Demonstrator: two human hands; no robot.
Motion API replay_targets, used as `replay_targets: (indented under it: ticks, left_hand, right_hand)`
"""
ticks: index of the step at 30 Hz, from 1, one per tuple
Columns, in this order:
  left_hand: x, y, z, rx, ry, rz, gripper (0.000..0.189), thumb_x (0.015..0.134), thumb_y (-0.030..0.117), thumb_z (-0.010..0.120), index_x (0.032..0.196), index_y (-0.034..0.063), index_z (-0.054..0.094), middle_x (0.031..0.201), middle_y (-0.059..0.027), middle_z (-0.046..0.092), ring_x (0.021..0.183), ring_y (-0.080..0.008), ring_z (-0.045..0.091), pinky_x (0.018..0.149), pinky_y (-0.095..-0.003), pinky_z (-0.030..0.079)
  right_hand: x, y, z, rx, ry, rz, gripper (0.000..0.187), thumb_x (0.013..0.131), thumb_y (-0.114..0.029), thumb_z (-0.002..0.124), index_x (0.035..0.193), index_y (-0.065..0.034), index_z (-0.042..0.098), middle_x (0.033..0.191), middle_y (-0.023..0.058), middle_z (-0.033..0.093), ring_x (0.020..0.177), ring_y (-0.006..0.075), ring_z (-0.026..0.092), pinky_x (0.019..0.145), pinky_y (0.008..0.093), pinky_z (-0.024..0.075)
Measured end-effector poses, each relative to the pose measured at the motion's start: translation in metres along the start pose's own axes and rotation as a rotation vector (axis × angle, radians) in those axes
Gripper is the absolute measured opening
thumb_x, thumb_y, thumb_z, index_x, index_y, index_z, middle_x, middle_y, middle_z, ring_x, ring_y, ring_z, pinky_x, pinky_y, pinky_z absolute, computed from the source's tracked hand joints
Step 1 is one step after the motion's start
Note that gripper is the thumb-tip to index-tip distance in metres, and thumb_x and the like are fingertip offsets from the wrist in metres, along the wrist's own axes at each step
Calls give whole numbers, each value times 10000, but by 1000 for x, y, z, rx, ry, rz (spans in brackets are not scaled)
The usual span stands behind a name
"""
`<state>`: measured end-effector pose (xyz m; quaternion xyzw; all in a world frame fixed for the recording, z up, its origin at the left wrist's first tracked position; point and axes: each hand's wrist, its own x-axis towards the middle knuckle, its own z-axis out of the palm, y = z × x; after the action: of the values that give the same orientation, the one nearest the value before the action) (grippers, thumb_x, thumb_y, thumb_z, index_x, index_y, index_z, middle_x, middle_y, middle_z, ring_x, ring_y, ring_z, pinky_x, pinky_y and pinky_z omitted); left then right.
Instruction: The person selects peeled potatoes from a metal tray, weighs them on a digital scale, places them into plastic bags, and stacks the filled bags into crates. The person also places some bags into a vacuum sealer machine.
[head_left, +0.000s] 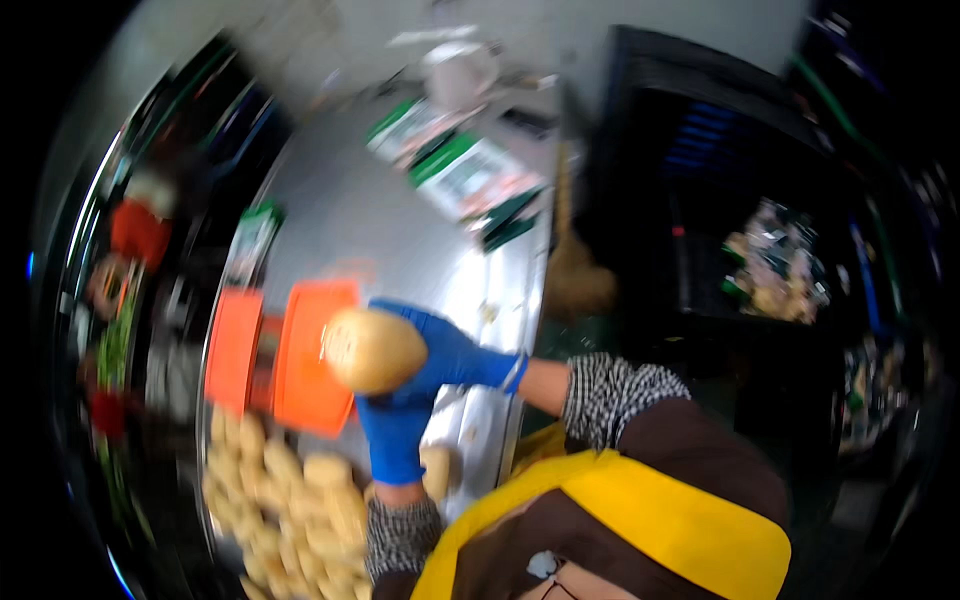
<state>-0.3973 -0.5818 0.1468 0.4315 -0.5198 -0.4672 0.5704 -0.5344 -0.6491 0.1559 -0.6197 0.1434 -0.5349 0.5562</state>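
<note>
A large pale peeled potato (375, 351) is held up in front of me, above the steel worktable. My left hand (394, 442), in a blue glove, grips it from below. From the right, my right hand (450, 349), also gloved in blue, closes around its far side. The potato and gloves hide most of the fingers. Just beyond the potato is an orange plastic tray (315, 405), with another orange plastic piece (234, 352) beside it. Many more peeled potatoes (292, 510) lie heaped by my left forearm.
Printed green-and-white plastic bags (472, 180) lie on the steel table (322, 195), and another bag (253, 240) rests at its left edge. A whitish container (459, 75) and a dark flat object (529, 120) sit at the far end. Right of the table, a dark crate holds bagged goods (780, 262).
</note>
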Motion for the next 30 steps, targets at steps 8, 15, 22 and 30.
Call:
replay_targets:
  ticks: [8,15,22,30]
  left_hand:
    - [146,-147,95,53,-297,-160,450,832,207,623,1217,32,470,1168,-127,564,1039,-240,569,874,-364,468]
    - [260,-230,143,1083,-558,461,207,755,59,646,953,-3,649,881,-145,635,817,-264,630,709,-350,484]
    - [267,-200,174,1365,-575,630,237,750,232,691,862,33,626,833,-139,553,776,-328,564,663,-404,452]
    - [298,-225,152,1300,-427,518,111,749,105,598,734,2,635,737,-166,587,674,-348,572,640,-413,464]
  right_hand:
    - [-79,-66,-118,-119,452,-95,963,609,-160,845,1386,-71,283,1323,108,440,1227,219,424,1033,364,344]
    - [-153,-60,-188,134,734,41,818,708,-262,782,1352,-29,335,1267,129,482,1167,213,451,1006,346,368]
    - [-172,-60,-236,163,883,71,785,717,-265,776,1340,-20,366,1239,116,504,1130,195,463,997,328,373]
    - [-169,-30,-252,142,807,146,744,726,-322,763,1308,-18,413,1208,117,535,1102,196,487,970,319,386]
